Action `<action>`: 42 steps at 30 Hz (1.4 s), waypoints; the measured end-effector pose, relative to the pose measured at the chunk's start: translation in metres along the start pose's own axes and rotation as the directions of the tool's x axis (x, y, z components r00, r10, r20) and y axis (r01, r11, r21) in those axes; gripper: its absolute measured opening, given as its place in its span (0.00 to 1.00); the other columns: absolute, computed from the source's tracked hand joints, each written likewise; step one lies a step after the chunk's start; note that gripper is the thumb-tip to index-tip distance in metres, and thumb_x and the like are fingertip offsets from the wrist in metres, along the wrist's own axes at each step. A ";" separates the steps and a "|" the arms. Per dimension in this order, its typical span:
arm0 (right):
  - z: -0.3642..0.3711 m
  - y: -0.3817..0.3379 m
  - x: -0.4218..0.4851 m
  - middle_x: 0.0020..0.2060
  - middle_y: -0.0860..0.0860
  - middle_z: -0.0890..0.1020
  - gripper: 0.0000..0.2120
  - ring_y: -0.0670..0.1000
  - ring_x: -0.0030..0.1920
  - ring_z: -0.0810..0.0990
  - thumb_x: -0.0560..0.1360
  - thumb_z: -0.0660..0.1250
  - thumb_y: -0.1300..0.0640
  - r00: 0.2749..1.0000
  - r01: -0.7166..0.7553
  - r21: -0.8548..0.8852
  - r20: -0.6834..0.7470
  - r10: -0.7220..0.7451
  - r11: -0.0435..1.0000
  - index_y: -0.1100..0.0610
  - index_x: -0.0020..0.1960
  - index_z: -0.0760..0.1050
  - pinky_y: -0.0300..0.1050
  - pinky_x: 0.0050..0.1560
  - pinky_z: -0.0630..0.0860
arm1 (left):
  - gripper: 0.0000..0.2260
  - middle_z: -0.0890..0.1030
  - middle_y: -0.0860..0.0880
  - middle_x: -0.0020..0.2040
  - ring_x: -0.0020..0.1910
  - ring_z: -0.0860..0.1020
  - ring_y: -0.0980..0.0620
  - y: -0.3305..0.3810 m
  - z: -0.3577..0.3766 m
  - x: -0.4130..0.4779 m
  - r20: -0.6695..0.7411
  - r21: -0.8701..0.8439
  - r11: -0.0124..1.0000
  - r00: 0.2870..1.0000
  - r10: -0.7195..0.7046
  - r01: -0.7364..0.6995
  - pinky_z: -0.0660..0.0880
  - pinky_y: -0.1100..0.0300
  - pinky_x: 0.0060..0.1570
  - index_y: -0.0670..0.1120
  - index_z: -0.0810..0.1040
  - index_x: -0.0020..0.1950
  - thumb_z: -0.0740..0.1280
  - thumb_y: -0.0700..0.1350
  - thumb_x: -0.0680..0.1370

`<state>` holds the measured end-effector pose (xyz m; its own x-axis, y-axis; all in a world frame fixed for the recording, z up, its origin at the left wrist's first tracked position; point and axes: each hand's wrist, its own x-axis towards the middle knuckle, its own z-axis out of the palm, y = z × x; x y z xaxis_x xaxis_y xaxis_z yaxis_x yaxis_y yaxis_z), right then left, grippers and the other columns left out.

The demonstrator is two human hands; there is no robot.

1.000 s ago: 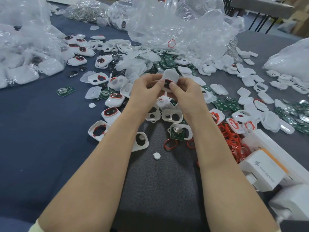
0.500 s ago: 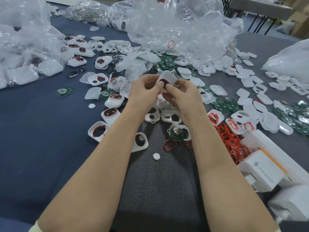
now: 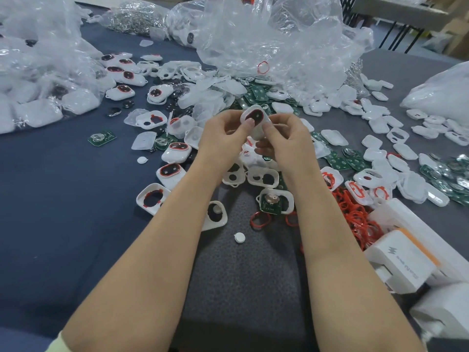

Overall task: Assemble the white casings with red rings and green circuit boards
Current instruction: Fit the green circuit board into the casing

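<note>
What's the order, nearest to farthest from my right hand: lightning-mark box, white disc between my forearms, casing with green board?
1. Casing with green board, just below the right hand.
2. White disc, farther down, slightly left.
3. Lightning-mark box, far lower right.

A blue table (image 3: 50,212) with a grey mat (image 3: 241,288) at lower centre carries white casings (image 3: 153,198) scattered mid-frame, green boards (image 3: 102,138) among them, red rings (image 3: 355,219) right, clear plastic bags (image 3: 279,41) along the top, white boxes (image 3: 401,260) lower right.

I log one white casing (image 3: 258,130), tilted, red-ringed opening toward me; loose red rings (image 3: 353,215) and green circuit boards (image 3: 338,162) lie rightward.
</note>
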<state>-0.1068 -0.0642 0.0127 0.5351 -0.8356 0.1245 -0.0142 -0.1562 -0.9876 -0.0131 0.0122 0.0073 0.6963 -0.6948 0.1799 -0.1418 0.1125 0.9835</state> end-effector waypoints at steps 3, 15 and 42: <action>0.002 -0.001 0.000 0.42 0.56 0.80 0.06 0.44 0.31 0.81 0.79 0.64 0.61 0.999 -0.015 0.058 0.036 0.013 0.998 0.63 0.54 0.71 0.37 0.34 0.78 | 0.03 0.82 0.46 0.45 0.45 0.79 0.52 0.001 -0.001 0.001 -0.021 0.029 0.999 0.999 0.041 -0.040 0.77 0.56 0.50 0.45 0.78 0.50 0.68 0.43 0.78; 0.002 -0.001 0.000 0.41 0.52 0.81 0.04 0.42 0.31 0.78 0.78 0.65 0.58 0.998 0.041 -0.110 0.043 -0.036 0.993 0.57 0.52 0.74 0.39 0.35 0.76 | 0.06 0.79 0.50 0.44 0.41 0.76 0.56 0.001 -0.001 0.002 -0.013 0.202 0.974 0.994 0.105 -0.100 0.74 0.62 0.46 0.42 0.77 0.54 0.66 0.43 0.79; 0.000 0.002 0.001 0.38 0.45 0.79 0.04 0.38 0.32 0.73 0.79 0.64 0.58 0.997 0.053 0.009 0.048 -0.053 0.999 0.53 0.51 0.77 0.34 0.36 0.68 | 0.03 0.80 0.53 0.45 0.45 0.78 0.57 0.001 0.002 -0.001 -0.008 0.115 0.986 0.992 0.124 -0.123 0.76 0.67 0.47 0.47 0.75 0.51 0.67 0.41 0.78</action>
<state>-0.1063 -0.0659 0.0108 0.5752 -0.7997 0.1720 0.0215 -0.1955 -0.9805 -0.0153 0.0116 0.0084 0.6787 -0.6700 0.3008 -0.3060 0.1143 0.9451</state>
